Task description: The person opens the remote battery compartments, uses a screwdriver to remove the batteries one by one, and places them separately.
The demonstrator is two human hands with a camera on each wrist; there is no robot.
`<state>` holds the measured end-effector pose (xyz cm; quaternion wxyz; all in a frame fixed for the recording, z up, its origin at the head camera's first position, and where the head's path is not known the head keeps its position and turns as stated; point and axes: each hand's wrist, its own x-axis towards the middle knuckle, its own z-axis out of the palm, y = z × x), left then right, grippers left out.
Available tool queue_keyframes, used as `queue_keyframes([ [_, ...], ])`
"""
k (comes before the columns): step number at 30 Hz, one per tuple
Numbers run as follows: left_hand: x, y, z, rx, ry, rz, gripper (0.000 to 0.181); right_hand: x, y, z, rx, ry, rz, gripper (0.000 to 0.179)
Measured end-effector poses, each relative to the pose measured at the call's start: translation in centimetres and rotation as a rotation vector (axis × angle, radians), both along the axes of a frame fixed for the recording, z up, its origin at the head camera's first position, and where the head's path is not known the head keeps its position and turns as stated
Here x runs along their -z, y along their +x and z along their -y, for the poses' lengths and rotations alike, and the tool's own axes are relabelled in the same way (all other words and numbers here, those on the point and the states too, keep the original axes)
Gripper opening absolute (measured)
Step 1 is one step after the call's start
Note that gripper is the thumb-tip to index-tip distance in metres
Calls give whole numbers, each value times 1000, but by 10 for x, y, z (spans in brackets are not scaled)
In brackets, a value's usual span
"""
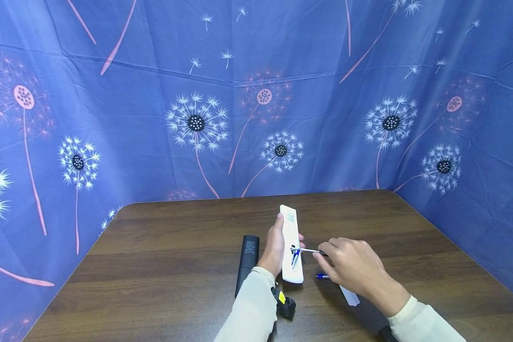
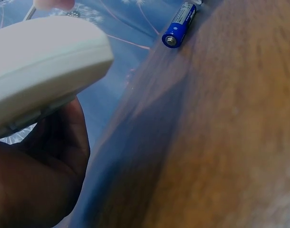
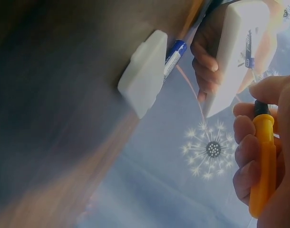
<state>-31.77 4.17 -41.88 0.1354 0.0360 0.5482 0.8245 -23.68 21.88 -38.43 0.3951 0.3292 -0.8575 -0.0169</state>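
My left hand (image 1: 273,247) grips a white remote control (image 1: 289,225) by its sides, back up and battery compartment uncovered. Inside the compartment lies a blue battery (image 1: 296,257). My right hand (image 1: 352,265) holds a screwdriver (image 3: 264,156) with a yellow and black handle, its fingers curled round it. The thin metal shaft (image 1: 309,250) reaches across to the compartment, its tip by the battery's upper end; contact is hard to tell. On the table beneath the right hand are a second blue battery (image 3: 175,58) and a white battery cover (image 3: 144,78), partly hidden in the head view.
A long black remote control (image 1: 248,259) with a printed label lies left of the left hand, partly behind the sleeve. The brown wooden table (image 1: 175,266) meets a blue dandelion-print cloth (image 1: 149,142) at its back and sides. A black wrist camera (image 1: 287,308) sits at the left wrist.
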Motion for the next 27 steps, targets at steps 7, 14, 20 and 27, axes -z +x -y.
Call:
queue_keyframes([
  [7, -1, 0, 1, -23, 16, 11, 70, 0, 2, -1, 34, 4, 36, 19],
  [14, 0, -1, -4, -25, 8, 5, 69, -3, 6, -5, 73, 21, 69, 18],
  [20, -1, -3, -7, -27, -1, -10, 67, -9, 5, -8, 88, 23, 97, 15],
  [27, 1, 0, -7, -33, -22, 2, 65, -6, 8, -5, 123, 20, 178, 15],
])
